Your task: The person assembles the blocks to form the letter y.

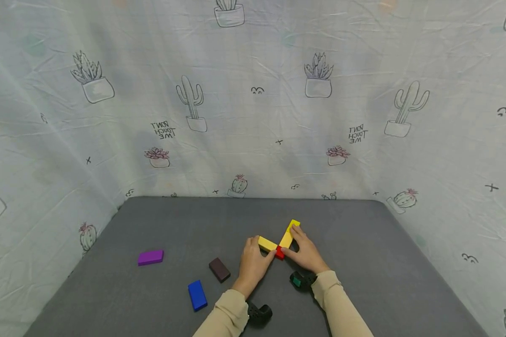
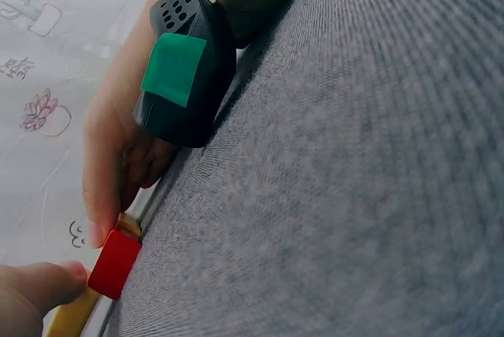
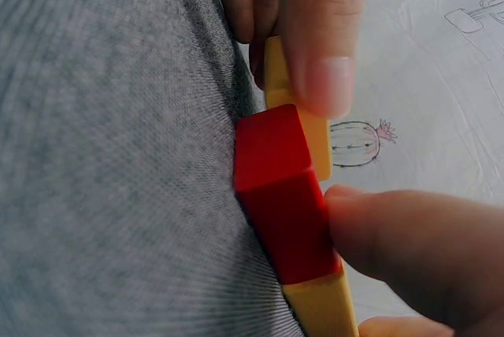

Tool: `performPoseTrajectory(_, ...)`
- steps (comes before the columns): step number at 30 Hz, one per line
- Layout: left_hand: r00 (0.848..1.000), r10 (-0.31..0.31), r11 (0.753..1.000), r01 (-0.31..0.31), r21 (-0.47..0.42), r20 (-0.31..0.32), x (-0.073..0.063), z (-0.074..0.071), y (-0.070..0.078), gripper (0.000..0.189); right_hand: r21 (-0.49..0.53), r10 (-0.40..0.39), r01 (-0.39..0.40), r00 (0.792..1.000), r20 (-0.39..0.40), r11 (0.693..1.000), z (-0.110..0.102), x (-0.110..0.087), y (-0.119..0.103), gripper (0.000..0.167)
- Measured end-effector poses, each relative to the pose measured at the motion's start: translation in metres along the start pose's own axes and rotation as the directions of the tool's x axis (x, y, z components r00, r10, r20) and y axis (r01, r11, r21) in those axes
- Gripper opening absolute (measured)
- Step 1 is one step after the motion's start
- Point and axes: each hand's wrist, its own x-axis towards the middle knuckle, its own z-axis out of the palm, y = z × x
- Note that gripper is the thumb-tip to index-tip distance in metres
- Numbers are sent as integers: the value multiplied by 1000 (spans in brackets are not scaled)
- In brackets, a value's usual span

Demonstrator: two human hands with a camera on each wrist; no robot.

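A red block (image 1: 280, 252) lies on the grey table where two yellow arms meet in a V. The left arm is a yellow block (image 1: 267, 244); the right one is a longer yellow piece (image 1: 286, 239), perhaps more than one block. My left hand (image 1: 253, 263) holds the left yellow block, fingers at its outer end and thumb by the red block. With its thumb against the red block (image 3: 285, 215) and fingers along the longer yellow piece, my right hand (image 1: 307, 252) grips that row from end to end. The fingers' far sides are partly hidden.
To the left lie a purple block (image 1: 151, 257), a dark brown block (image 1: 219, 270) and a blue block (image 1: 197, 295) on the grey table (image 1: 185, 220). Black wrist devices (image 1: 259, 314) sit under both wrists. A patterned white curtain (image 1: 253, 112) surrounds the table.
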Motion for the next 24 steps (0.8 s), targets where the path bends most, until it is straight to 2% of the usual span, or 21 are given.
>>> performPoseTrajectory(10,999,47,996,-48,78,21,-1,1,-1,67,11,-13,13,1000,-6,1000,-1,0,0,79)
performPoseTrajectory(24,997,19,1000,-19,6,80,0,0,-7,79,30,-22,22,1000,-16,999,-1,2,0,80)
